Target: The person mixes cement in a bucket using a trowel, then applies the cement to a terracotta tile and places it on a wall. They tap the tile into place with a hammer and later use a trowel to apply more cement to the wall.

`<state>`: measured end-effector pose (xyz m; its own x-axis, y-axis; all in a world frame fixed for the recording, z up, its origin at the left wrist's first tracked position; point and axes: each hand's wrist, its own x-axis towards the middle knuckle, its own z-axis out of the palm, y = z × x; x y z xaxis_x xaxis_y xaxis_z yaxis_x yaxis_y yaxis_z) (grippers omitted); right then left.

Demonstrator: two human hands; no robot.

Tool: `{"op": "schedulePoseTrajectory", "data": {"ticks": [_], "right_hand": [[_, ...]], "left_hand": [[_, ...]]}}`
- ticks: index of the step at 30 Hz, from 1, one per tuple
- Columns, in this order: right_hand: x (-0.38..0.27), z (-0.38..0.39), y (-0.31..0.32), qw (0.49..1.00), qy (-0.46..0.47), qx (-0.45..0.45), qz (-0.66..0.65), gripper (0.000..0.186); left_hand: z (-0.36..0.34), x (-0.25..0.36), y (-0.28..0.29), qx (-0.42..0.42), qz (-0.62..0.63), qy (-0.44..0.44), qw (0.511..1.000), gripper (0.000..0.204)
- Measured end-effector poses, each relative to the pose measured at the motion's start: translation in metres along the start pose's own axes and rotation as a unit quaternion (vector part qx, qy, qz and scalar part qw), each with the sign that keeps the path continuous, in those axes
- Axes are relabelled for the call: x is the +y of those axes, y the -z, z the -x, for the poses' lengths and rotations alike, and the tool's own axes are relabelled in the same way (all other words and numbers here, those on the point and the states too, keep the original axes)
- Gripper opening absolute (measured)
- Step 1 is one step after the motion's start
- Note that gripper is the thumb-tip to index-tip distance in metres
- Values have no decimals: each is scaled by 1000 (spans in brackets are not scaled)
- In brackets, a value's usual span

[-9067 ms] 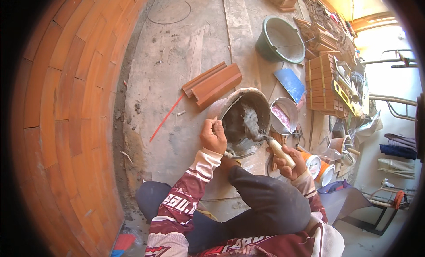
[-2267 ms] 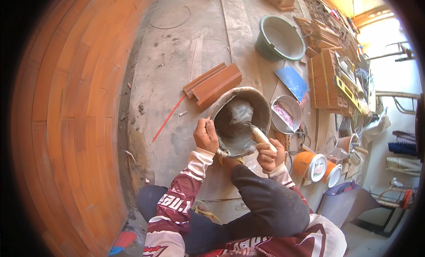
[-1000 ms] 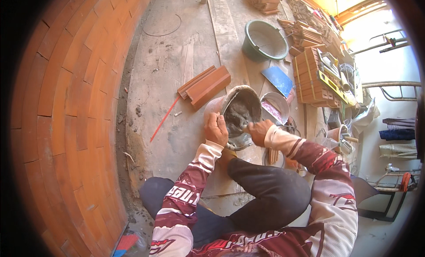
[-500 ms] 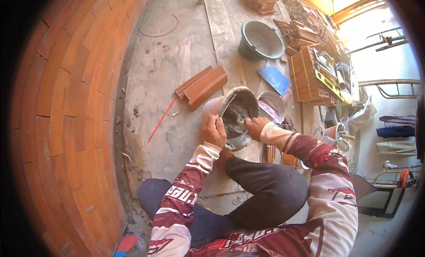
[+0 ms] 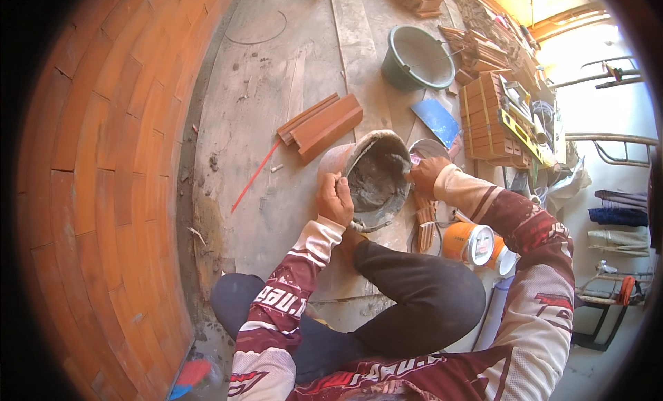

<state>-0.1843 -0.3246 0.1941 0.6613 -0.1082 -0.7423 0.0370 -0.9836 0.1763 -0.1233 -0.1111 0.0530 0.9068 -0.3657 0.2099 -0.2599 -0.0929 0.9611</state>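
My left hand (image 5: 334, 197) grips the left rim of a dirty, pale bucket (image 5: 330, 155) that tilts toward me. Grey wet mortar (image 5: 371, 174) coats its inside and lies in a lump. My right hand (image 5: 427, 173) is at the bucket's right rim, closed on a tool's handle, mostly hidden by the hand; the tool's end is in the mortar near the rim. A smaller metal bowl (image 5: 427, 145) with pink material is partly hidden behind my right hand. Two terracotta pieces (image 5: 328, 128) lie beyond the bucket, with a thin red strip (image 5: 255, 177) beside them.
A brick wall (image 5: 110, 194) runs along the left. Beyond are a green tub (image 5: 418, 58), blue sheet (image 5: 438, 123) and tile piles (image 5: 476, 49). At right are strapped bricks (image 5: 487, 121), a yellow level (image 5: 519, 135), orange pails (image 5: 461, 243), metal frames (image 5: 611, 142) and hung clothes (image 5: 615, 215).
My right hand has moved right and up to the bucket's right side, drawing the tool across the mortar. My left hand still holds the rim; more of the orange pails shows.
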Motion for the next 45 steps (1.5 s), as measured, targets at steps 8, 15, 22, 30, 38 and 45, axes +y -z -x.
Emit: {"op": "schedulePoseTrajectory", "data": {"ticks": [8,15,22,30,38,45], "right_hand": [[-10,-25,-71,959,93,-52,-262,40],[-52,-16,-81,735,24,-126,-666,34],[-95,-21,-108,350,21,-115,-929,30],[-96,-14,-144,-92,178,-159,-967,53],[-34,44,-112,11,116,-185,-976,61],[-14,86,-38,868,-24,104,-486,42]], "left_hand": [[4,-9,9,5,11,31,999,16],[4,-20,17,17,2,37,999,15],[3,-25,18,28,-5,30,999,19],[2,-5,2,10,10,41,999,17],[-9,-4,2,12,3,35,999,17],[-12,-3,4,23,-16,44,999,16]]}}
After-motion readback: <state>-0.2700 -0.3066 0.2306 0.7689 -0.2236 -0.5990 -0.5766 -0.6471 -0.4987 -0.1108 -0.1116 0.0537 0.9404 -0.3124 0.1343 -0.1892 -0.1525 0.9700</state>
